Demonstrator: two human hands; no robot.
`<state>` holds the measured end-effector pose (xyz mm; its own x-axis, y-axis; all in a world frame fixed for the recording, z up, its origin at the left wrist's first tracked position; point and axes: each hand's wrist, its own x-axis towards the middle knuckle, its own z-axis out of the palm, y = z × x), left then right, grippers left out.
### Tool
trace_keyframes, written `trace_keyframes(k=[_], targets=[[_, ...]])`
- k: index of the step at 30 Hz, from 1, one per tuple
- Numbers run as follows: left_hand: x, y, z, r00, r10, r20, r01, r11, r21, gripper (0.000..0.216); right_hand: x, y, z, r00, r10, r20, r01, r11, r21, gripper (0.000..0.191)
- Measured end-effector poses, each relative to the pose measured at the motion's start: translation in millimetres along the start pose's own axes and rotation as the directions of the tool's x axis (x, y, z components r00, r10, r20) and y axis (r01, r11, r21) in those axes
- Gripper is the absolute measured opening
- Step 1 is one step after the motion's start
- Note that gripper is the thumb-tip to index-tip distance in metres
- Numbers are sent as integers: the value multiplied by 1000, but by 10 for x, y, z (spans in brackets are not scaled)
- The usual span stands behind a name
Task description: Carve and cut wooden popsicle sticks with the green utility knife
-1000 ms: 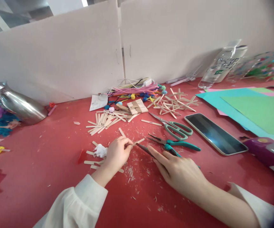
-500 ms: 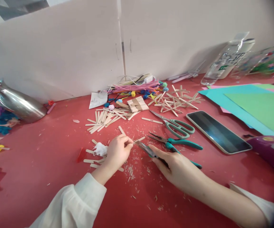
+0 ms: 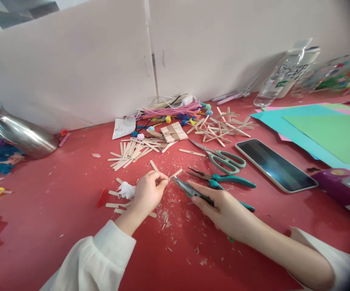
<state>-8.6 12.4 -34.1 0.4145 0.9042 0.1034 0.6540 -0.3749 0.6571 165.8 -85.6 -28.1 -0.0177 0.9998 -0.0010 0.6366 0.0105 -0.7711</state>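
Observation:
Between thumb and fingertips, my left hand [image 3: 150, 190] pinches a thin wooden craft stick [image 3: 175, 174] that points up and to the right. My right hand [image 3: 220, 208] is closed around a utility knife [image 3: 190, 190], its blade right beside the stick; whether they touch I cannot tell. Wood shavings [image 3: 165, 218] lie scattered on the red table below both hands. Just beyond my right hand are teal-handled needle-nose pliers [image 3: 232, 180], partly covered by the hand. Beside my left wrist sit a crumpled white tissue [image 3: 126, 190] and several craft sticks [image 3: 117, 205].
Green-handled scissors [image 3: 228, 161] and a phone [image 3: 275, 165] lie to the right, near coloured paper [image 3: 314, 133]. Piles of craft sticks [image 3: 132, 152] and pipe cleaners [image 3: 171, 110] are at the back. A steel jug [image 3: 26, 131] stands left, a plastic bottle [image 3: 276, 83] back right.
The knife has drawn back slightly from the craft stick and tilted, showing more of its body. My left hand still holds the stick in nearly the same place. The view has shifted a little.

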Motion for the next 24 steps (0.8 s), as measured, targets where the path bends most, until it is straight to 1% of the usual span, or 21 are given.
trace_keyframes(k=[2,4,6,8,11,13,15,16,18,20,21,22,24], targets=[[5,3,3,999,-23,-23,22,998,-57,7,-12,6,-16,997,-53,-56,48,995,-89,42],[5,24,-4,998,-56,-31,52,990,-128,8,-23,-2,-39,998,-31,-51,26,995,-93,45],[-1,56,-14,996,-82,-34,73,978,-195,8,-24,-25,-62,1000,17,-24,-18,1000,-24,47],[-11,86,-23,994,-91,-52,77,968,-237,8,-16,-55,-76,997,78,15,-79,992,95,49],[-26,104,-24,993,-79,-91,54,967,-249,9,0,-90,-77,986,147,78,-162,949,272,51],[-30,98,-20,991,-57,-122,27,973,-230,10,1,-96,-65,983,163,88,-182,935,304,52],[-28,84,-16,989,-29,-147,0,981,-192,9,-8,-83,-44,991,130,41,-136,966,220,52],[-27,77,-14,988,-17,-151,-10,985,-171,9,-16,-71,-31,996,86,0,-85,986,143,51],[-26,66,-8,992,5,-126,-23,989,-146,10,-35,-42,-1,993,-54,-101,50,998,-39,47],[-28,62,1,997,14,-71,-25,987,-161,12,-52,-17,24,961,-212,-179,174,963,-206,43],[-29,63,7,999,7,-45,-15,983,-183,13,-59,-10,29,939,-274,-206,214,937,-275,42],[-29,63,11,1000,-7,-22,2,978,-211,15,-65,-7,28,918,-323,-229,240,914,-329,41],[-25,63,16,998,-57,4,56,959,-278,17,-70,-13,5,889,-373,-264,256,885,-388,40]])
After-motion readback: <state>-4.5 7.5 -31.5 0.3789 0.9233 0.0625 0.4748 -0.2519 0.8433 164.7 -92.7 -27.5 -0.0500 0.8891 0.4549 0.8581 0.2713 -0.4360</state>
